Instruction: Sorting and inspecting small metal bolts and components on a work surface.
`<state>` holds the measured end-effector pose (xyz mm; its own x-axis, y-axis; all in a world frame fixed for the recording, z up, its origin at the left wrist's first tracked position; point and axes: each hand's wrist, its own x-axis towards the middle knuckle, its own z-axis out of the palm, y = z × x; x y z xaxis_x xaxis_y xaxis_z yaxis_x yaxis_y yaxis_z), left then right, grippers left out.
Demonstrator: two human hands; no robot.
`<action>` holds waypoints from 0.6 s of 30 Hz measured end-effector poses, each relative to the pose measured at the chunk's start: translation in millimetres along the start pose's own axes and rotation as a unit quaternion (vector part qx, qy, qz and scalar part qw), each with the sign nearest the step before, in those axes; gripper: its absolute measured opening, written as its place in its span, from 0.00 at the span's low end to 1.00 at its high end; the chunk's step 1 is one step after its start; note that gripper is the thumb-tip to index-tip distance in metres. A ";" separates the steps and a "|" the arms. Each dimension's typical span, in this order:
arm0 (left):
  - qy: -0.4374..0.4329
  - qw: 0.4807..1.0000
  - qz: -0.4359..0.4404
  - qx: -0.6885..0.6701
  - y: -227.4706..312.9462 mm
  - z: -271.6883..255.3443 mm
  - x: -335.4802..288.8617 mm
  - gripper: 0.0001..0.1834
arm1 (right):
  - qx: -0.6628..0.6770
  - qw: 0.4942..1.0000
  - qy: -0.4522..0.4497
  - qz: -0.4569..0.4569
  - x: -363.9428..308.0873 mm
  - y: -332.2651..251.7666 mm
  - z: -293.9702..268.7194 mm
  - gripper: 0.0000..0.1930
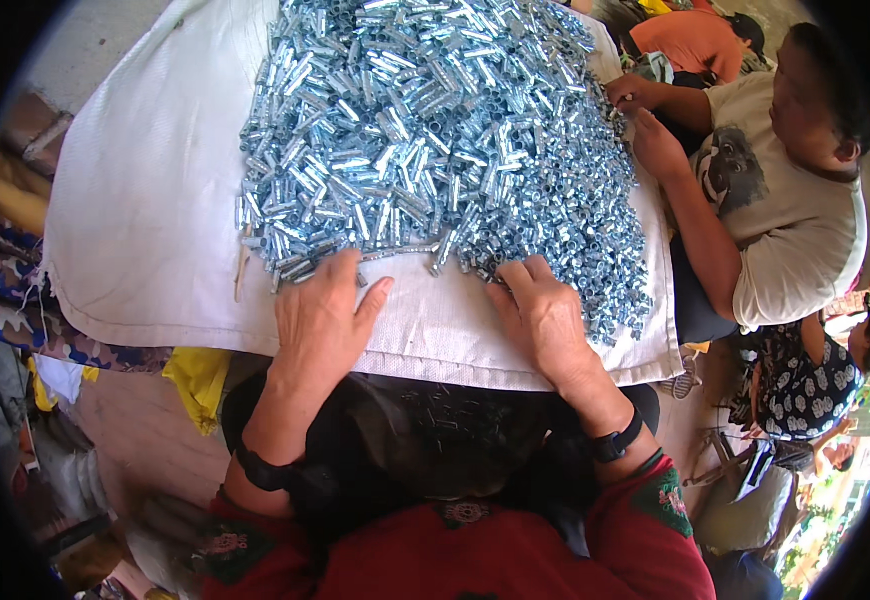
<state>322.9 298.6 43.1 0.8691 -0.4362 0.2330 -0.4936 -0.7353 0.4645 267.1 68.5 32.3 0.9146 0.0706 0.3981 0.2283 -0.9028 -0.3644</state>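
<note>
A large heap of shiny, short metal tubes (395, 130) covers much of a white woven cloth. Smaller ring-like metal pieces (585, 200) gather along its right side. At the heap's near left edge is my left hand (323, 312), its bent fingers touching the tubes and its thumb spread away. A thin row of tubes or a rod (400, 251) runs rightward from those fingertips; which it is, I cannot make out. My right hand (543, 315) rests by the near edge among the small pieces, thumb apart from its curved fingers. Its fingertips are partly hidden.
The white cloth (145, 220) hangs over the near edge above my lap. On the right, a co-worker (775, 190) has both hands at the heap's side. Another person in orange (690, 45) is beyond. A yellow cloth (197, 385) hangs below at left.
</note>
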 end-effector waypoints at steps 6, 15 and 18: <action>0.008 0.992 -0.044 0.116 -3.3 6.9 8.0 0.14 | -0.102 0.993 -0.051 -0.028 5.0 -3.4 4.5 0.06; 0.027 0.999 0.012 0.045 -2.0 11.9 2.4 0.12 | -0.055 0.992 -0.063 -0.094 7.2 -3.3 -0.6 0.07; 0.016 1.000 -0.002 -0.026 -0.5 9.5 -2.9 0.13 | -0.075 0.991 -0.087 -0.064 3.3 -6.0 -1.3 0.07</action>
<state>320.3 295.2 34.1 0.8721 -0.4159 0.2576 -0.4884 -0.7083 0.5097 268.4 73.6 36.9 0.9278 0.2489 0.2779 0.3059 -0.9340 -0.1848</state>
